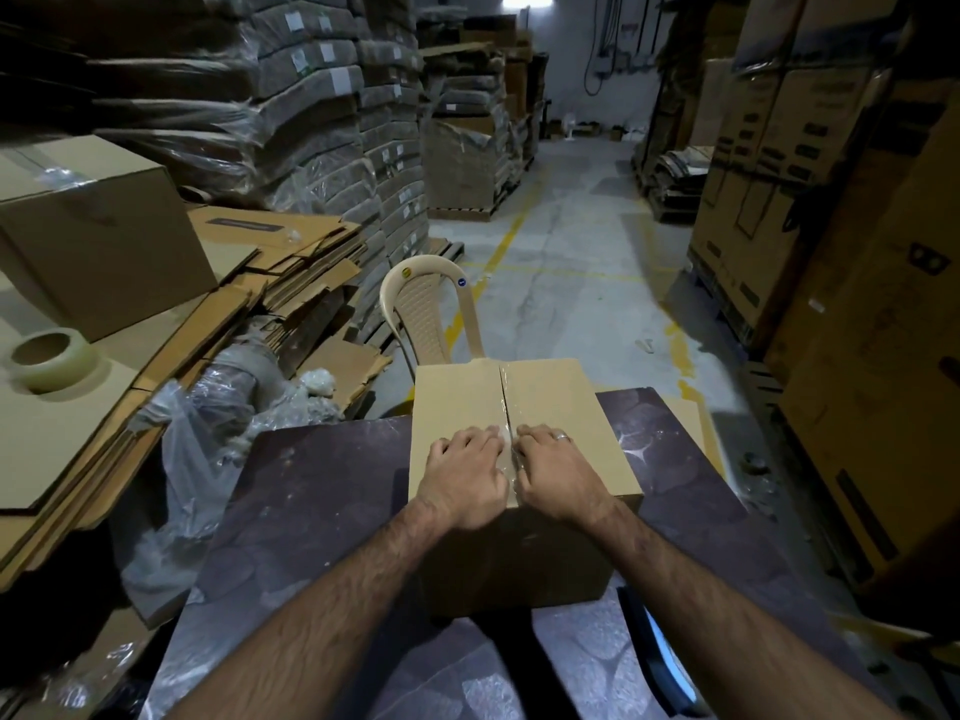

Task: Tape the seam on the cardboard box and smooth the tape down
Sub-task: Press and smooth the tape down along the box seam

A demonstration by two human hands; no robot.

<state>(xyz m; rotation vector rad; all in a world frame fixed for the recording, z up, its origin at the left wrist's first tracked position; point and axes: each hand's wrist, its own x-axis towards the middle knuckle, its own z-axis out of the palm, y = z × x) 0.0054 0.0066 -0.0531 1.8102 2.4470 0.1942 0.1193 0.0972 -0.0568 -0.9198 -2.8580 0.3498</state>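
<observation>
A closed cardboard box stands on a dark table in front of me. Clear tape runs along its centre seam from the far edge toward me. My left hand lies flat on the lid just left of the seam, fingers pointing at the tape. My right hand, with a ring on one finger, lies flat just right of the seam. Both hands press on the near half of the lid with their fingertips almost meeting over the tape. A roll of clear tape sits on flattened cardboard at the far left.
A beige plastic chair stands right behind the box. Stacks of flattened cardboard, a taped box and crumpled plastic wrap fill the left. Tall cartons line the right. An aisle of concrete floor runs ahead.
</observation>
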